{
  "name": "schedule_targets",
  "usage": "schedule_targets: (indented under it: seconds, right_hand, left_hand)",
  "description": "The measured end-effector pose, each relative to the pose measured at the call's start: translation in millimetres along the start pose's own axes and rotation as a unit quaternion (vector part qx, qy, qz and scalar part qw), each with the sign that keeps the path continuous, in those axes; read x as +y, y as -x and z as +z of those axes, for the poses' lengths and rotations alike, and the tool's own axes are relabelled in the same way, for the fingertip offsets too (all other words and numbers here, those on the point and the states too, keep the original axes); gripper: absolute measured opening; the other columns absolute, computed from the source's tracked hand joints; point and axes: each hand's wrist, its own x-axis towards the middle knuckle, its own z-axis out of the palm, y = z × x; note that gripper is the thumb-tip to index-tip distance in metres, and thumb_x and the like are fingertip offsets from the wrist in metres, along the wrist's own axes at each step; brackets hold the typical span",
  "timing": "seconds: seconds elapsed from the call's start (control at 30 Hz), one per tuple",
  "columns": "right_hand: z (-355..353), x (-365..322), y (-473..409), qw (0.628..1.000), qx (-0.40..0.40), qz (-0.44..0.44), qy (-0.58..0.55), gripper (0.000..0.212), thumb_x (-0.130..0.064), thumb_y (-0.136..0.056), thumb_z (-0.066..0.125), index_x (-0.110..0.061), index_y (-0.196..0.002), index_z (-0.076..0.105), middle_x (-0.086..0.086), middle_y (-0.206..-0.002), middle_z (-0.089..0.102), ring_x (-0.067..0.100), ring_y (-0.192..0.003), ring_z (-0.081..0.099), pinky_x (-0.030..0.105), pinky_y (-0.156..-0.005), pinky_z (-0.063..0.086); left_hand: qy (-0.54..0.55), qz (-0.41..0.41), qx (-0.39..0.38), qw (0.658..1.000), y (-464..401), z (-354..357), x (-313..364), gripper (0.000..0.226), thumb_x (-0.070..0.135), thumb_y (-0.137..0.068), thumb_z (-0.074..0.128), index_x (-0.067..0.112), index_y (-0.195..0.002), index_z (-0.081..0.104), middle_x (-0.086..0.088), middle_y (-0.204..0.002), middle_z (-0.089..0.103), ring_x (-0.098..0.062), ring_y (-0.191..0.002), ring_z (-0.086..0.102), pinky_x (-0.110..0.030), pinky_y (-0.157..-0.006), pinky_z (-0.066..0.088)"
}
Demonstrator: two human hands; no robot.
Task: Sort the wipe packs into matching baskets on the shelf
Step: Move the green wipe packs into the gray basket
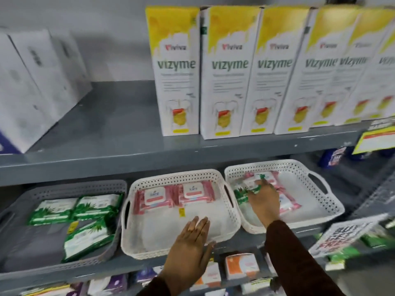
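Observation:
Three baskets sit side by side on the middle shelf. The grey basket (111,184) at left holds three green wipe packs (52,212). The white middle basket (177,175) holds two pink wipe packs (154,198) at its back. The white right basket (327,201) holds pink packs (288,201) and a green pack (242,193) mixed together. My right hand (264,199) reaches into the right basket, its fingers lying on the green pack; whether they grip it is unclear. My left hand (192,253) rests flat, fingers extended, over the front rim of the middle basket, holding nothing.
Tall yellow-and-white Vizyme boxes (177,71) line the upper shelf (128,150), with white cartons (32,82) at its left. A lower shelf holds purple and orange packs (241,265). Price tags (376,137) and a printed sign (344,236) hang at right.

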Motion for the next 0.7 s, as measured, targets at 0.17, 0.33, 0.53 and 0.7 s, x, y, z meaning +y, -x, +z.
schedule_targets:
  seconds: [0.17,0.33,0.53,0.7]
  right_hand:
    - [-20.5,15.1,-28.9,0.965,-0.033,0.12,-0.231,0.04,-0.007,-0.084,0.07,0.004,-0.118,0.05,0.02,-0.092,0.067,0.033,-0.081,0.067,0.041,-0.069,0.058]
    - [-12.1,32.5,-54.1,0.958,-0.104,0.111,-0.243,0.028,-0.019,-0.073,0.08,-0.004,-0.095,0.071,0.014,-0.088,0.076,0.032,-0.085,0.073,0.05,-0.086,0.058]
    - [-14.8,16.5,-52.3,0.943,-0.071,0.125,-0.301,0.021,-0.011,-0.077,0.08,0.001,-0.091,0.069,0.023,-0.093,0.075,0.038,-0.081,0.073,0.047,-0.074,0.062]
    - [-16.9,-19.8,-45.3,0.882,0.011,0.159,-0.443,0.042,-0.017,-0.077,0.083,0.0,-0.109,0.064,0.015,-0.103,0.072,0.027,-0.079,0.068,0.038,-0.068,0.059]
  left_hand:
    - [-0.017,0.003,-0.013,1.0,-18.7,11.7,28.4,0.062,0.05,-0.103,0.019,0.011,-0.141,0.049,-0.004,-0.143,0.053,-0.024,-0.134,0.046,-0.037,-0.112,0.034]
    - [-0.027,-0.03,-0.012,0.999,-13.0,11.1,30.2,0.06,0.049,-0.102,0.02,0.014,-0.137,0.055,0.0,-0.138,0.058,-0.021,-0.13,0.05,-0.036,-0.11,0.037]
    - [-0.034,-0.082,0.008,0.996,7.1,-4.1,8.6,0.062,0.051,-0.102,0.017,0.015,-0.136,0.056,0.0,-0.137,0.059,-0.021,-0.13,0.051,-0.036,-0.109,0.033]
    - [-0.037,-0.134,0.06,0.988,34.4,-24.0,-24.6,0.062,0.051,-0.102,0.021,0.013,-0.148,0.039,-0.001,-0.153,0.038,-0.023,-0.144,0.029,-0.039,-0.117,0.02]
